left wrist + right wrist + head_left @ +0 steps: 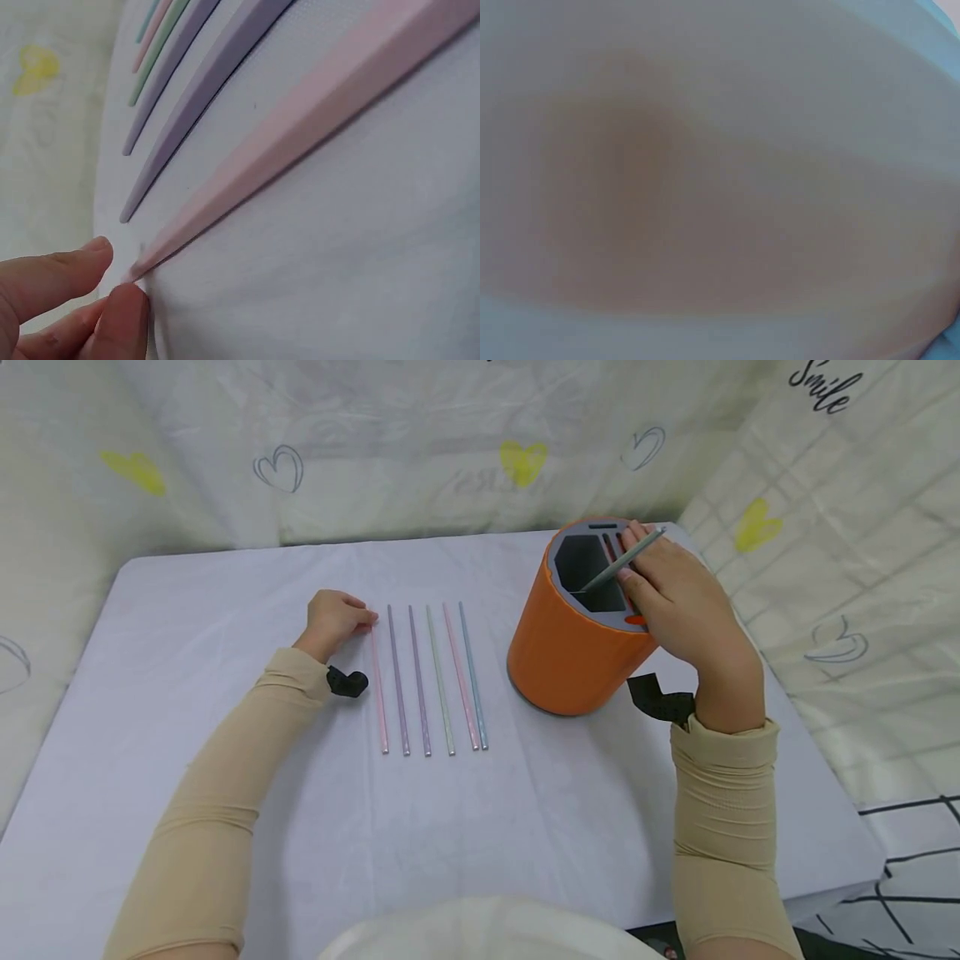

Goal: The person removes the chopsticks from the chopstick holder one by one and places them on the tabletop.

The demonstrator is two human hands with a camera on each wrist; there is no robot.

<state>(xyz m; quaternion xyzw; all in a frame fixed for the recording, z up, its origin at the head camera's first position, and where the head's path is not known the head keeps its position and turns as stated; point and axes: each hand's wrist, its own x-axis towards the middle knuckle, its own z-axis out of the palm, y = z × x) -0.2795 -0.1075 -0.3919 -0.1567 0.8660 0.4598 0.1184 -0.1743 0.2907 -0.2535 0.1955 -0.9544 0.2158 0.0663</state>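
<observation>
My left hand (336,620) pinches the thin end of a pink chopstick (378,693) at the left of a row on the white-covered table. In the left wrist view, fingertips (124,307) meet right at that tip, and the chopstick (292,127) lies flat. Beside it run purple, green, pink and blue chopsticks (437,681), nearly parallel. My right hand (682,589) is over the grey top of an orange utensil holder (573,660), holding a grey-green chopstick (630,558) between thumb and fingers. This chopstick slants into the large compartment, where its lower end is hidden.
The holder's top also has narrow slots (602,526) beside the large compartment. Behind the table (225,585) hangs a pale curtain (405,452) with heart prints, and it continues along the right side. The right wrist view is a blur.
</observation>
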